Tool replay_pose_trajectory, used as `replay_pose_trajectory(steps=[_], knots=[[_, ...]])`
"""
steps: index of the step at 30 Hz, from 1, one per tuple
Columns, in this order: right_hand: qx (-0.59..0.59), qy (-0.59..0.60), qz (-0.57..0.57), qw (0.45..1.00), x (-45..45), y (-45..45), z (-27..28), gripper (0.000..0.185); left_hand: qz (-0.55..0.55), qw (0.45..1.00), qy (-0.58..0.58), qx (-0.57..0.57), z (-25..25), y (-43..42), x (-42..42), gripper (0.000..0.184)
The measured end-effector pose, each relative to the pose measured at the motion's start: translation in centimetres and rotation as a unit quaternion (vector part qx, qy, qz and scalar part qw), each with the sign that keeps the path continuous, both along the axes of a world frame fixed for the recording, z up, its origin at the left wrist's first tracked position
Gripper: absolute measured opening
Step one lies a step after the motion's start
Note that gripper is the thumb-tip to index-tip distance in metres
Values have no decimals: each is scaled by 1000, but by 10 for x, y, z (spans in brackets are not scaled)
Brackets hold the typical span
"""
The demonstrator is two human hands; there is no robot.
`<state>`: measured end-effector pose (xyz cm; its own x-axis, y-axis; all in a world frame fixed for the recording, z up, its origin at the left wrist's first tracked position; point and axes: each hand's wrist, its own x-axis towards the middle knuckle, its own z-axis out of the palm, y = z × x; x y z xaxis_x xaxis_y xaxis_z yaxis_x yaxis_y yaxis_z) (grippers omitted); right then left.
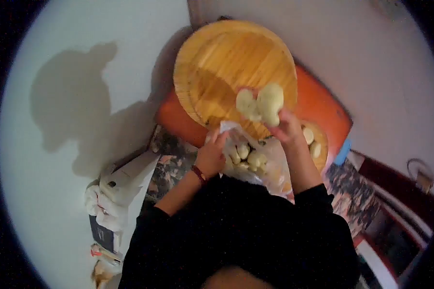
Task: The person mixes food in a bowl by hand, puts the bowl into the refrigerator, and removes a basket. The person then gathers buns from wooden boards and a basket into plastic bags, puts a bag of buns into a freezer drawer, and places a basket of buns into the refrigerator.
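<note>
- Right hand grips smooth, rounded, pale-yellow lumps over the near right of the round golden wooden tray
- Left hand pinches the translucent plastic bag, nearer, containing similar lumps

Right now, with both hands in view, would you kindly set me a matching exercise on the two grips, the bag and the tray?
Things
1. Left grip
2. Right grip
3. Bag
4. Tray

Descriptions
A. See-through, with more lumps inside
B. Round and wooden
C. Closed at the bag's edge
D. Holding up pale lumps

Pairs: 1-C, 2-D, 3-A, 4-B
</note>
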<state>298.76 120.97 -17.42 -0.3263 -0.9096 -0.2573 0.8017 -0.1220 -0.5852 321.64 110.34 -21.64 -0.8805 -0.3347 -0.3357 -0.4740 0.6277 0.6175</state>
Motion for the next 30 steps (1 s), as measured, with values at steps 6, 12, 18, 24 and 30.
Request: replay_pose_trajectory(steps=[6,12,18,24,30], knots=[[38,101,166,980,96,79,-1,78,-18,994,89,59,0,0,6,78],[410,403,46,817,153,124,-60,76,-117,983,138,-17,20,4,25,80],[606,592,-11,532,159,135,-72,70,-149,984,100,11,41,19,40,79],[555,676,-187,447,179,142,-80,52,-113,972,207,-19,61,29,39,75],[306,344,-274,844,176,210,-7,17,-38,979,201,-9,82,31,43,78]])
